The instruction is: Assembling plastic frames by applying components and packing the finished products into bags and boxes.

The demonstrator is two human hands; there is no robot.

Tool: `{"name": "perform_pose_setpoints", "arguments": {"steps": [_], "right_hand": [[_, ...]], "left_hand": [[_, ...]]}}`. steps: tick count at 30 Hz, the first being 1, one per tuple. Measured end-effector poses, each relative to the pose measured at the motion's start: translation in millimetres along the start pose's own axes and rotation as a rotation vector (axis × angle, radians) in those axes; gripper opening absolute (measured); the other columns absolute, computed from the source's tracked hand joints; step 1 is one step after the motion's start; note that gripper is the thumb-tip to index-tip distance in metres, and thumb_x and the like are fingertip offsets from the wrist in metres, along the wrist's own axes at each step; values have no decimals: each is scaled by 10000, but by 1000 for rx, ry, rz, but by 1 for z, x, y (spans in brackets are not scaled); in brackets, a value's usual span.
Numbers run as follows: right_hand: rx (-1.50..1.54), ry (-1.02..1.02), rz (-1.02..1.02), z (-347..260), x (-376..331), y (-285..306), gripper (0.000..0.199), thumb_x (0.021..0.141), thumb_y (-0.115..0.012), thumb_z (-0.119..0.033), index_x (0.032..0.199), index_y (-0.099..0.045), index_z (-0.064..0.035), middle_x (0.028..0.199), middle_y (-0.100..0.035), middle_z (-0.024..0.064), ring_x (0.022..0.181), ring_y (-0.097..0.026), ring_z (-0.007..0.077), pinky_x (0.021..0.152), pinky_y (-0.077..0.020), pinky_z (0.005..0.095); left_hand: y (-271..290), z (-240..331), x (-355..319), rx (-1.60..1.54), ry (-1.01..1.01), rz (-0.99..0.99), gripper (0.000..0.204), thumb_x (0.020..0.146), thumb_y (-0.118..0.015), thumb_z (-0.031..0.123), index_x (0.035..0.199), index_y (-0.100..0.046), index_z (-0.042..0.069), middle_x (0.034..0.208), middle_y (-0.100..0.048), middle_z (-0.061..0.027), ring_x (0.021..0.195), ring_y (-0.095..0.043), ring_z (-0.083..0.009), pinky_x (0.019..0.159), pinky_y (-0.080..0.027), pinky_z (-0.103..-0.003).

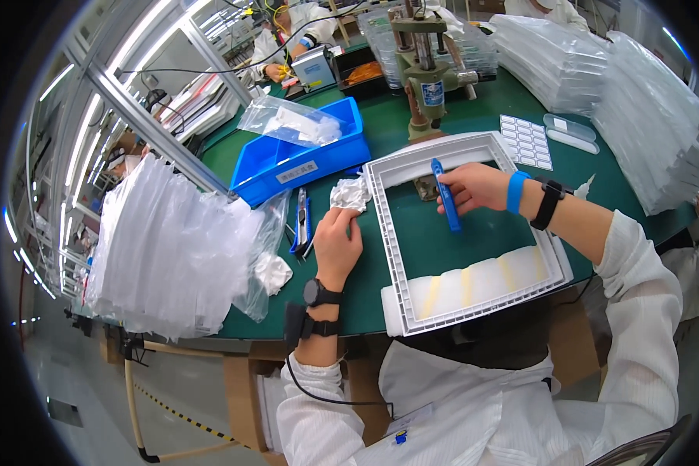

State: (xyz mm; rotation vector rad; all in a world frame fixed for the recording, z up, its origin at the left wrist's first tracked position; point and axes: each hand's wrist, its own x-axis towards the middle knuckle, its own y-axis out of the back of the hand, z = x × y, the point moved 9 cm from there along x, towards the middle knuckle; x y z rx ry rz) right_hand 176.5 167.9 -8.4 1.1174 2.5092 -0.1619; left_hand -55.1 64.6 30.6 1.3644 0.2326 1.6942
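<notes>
1. My right hand (474,186) is clamped on a blue tool (446,198), its tip inside the white frame (474,147) lying flat on the green counter (380,132).
2. My left hand (338,241) is closed on a crumpled white cloth (351,193) just beside the frame's left edge.
3. I'd judge it best to brace that edge and keep the tool low and steady.
4. Blue bin (287,167) far left with a white rectangular label (297,172); white sticker sheet (525,140) beyond the frame.
</notes>
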Motion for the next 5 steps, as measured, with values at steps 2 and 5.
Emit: {"name": "perform_pose_setpoints", "arguments": {"steps": [2,5], "right_hand": [[251,-41,83,3,6,16,437,1009,-534,-286,1213,-492,99,1083,-641,217,1049,-681,340,914,-573,446],[297,-38,74,3,21,20,395,1010,-554,-308,1217,-514,26,1181,-628,209,1087,-668,348,922,-564,450]], "left_hand": [[-2,-1,0,-4,-6,-5,107,821,-628,4,907,-667,53,867,-626,-109,796,-620,-329,689,-485,-398],[-3,-4,-2,3,-15,-5,110,821,-628,1,908,-669,55,890,-642,-112,828,-626,-329,717,-490,-400]]}}
